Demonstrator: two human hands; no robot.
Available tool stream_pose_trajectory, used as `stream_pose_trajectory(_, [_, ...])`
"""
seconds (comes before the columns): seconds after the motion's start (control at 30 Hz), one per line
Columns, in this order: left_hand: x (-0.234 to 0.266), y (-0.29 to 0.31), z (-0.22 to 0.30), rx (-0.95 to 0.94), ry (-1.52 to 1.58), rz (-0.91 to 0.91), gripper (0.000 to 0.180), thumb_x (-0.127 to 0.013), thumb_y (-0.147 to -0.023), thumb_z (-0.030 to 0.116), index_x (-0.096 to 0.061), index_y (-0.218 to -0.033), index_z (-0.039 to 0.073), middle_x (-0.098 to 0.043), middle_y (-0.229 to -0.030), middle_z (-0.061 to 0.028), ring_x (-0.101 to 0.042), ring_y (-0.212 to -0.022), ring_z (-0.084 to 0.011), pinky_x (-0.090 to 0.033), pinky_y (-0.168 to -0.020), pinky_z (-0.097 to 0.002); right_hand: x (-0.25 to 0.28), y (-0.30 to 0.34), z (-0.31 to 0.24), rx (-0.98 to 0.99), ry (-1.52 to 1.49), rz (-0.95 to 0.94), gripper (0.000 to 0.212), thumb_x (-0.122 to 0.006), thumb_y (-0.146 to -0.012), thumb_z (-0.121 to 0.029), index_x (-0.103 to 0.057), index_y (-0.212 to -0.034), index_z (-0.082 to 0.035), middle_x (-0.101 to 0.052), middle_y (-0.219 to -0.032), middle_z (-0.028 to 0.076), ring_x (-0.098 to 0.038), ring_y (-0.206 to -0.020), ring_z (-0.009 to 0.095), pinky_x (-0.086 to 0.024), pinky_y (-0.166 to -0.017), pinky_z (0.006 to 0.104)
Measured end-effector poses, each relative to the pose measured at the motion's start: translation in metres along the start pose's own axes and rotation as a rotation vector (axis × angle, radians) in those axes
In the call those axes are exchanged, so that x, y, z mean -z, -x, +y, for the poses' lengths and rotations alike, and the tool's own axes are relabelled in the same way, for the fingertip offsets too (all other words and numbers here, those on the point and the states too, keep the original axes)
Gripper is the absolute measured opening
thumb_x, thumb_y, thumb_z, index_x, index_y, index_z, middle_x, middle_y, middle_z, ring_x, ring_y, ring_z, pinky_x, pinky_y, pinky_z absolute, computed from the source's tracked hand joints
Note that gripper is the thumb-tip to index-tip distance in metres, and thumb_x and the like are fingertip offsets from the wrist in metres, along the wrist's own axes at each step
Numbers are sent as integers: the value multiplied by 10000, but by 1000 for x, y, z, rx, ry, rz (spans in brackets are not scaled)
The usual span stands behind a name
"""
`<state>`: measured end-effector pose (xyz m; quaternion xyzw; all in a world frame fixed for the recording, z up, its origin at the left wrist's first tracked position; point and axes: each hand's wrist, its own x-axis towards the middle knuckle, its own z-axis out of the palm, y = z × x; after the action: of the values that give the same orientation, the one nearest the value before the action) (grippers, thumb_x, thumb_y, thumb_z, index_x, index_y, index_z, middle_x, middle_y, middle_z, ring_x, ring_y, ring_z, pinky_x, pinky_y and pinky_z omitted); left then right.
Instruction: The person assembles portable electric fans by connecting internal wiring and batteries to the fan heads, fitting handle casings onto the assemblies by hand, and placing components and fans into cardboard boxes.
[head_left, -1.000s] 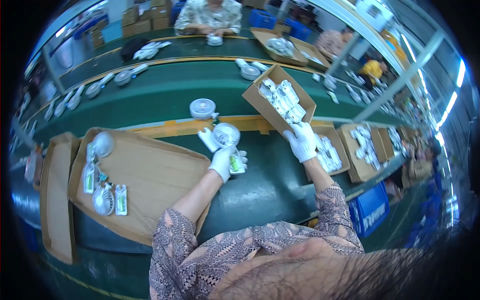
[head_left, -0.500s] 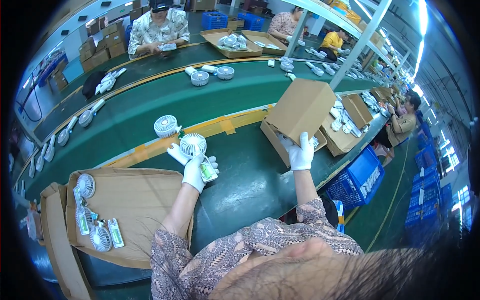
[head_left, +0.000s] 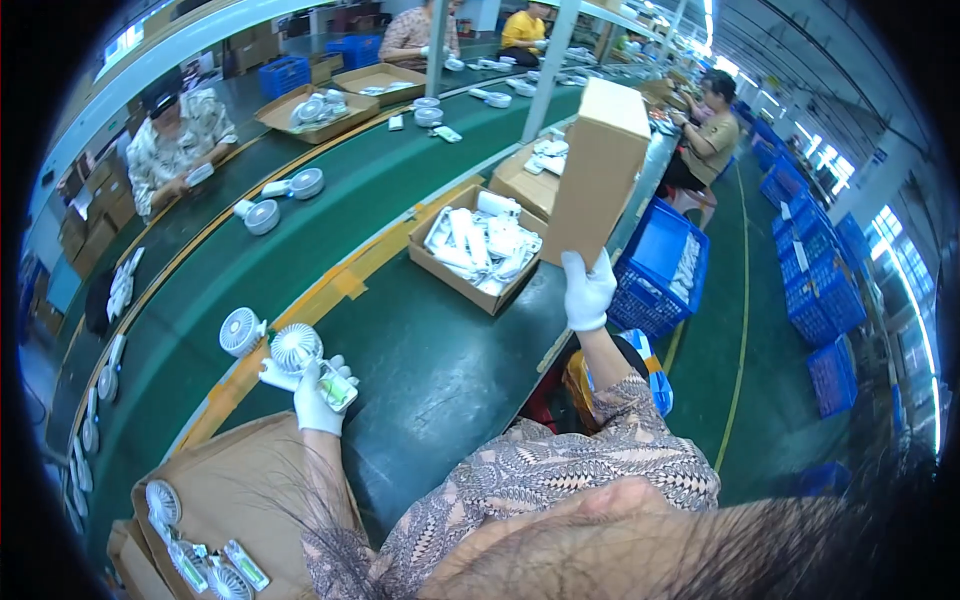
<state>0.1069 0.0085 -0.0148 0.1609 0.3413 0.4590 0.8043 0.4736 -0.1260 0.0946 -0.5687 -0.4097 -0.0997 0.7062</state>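
while a flat tray [head_left: 250, 490] is lying at the lower left of the green table [head_left: 440, 370] with a few fans and packets on it, the gloved left hand [head_left: 318, 392] is closing around a white fan [head_left: 297, 349] and a small green-and-white packet [head_left: 339, 389], holding both just above the table's near edge. another fan [head_left: 241, 331] is sitting just beside it on the belt [head_left: 300, 230], close to the yellow strip. further right, an open carton [head_left: 478, 247] is resting on the table, filled with white wrapped pieces. the gloved right hand [head_left: 588, 291] is gripping the bottom of a tall, closed cardboard box [head_left: 598, 170], fingers wrapped around its lower end, keeping it upright in the air above the table's right edge, near the carton. blue crates [head_left: 665, 268] are standing on the floor behind the box, and other people are sitting along the belt farther off.
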Motion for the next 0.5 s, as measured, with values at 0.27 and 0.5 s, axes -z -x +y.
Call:
stream_pose_trajectory(0.27, [9,4,2,-9,-36,56,310,-476,-918,308,-472,-1115,68,-620,-940,-157,-618,-716,-265,-534,-563,-426,130,-70,80,-6,554,220,244,-604,-828,-208,-578,-947,3,-613,-902,182,-582,-841,320,-450,-756,377])
stream_pose_trajectory(0.5, [1,-1,0,-24,-50,40,306,-501,-908,295,-471,-1109,67,-619,-946,-165,-619,-710,-265,-535,-561,-434,240,-228,135,-174,1182,343,597,-590,-783,-445,-480,-1231,-67,-496,-1235,182,-496,-1111,347,-410,-916,413])
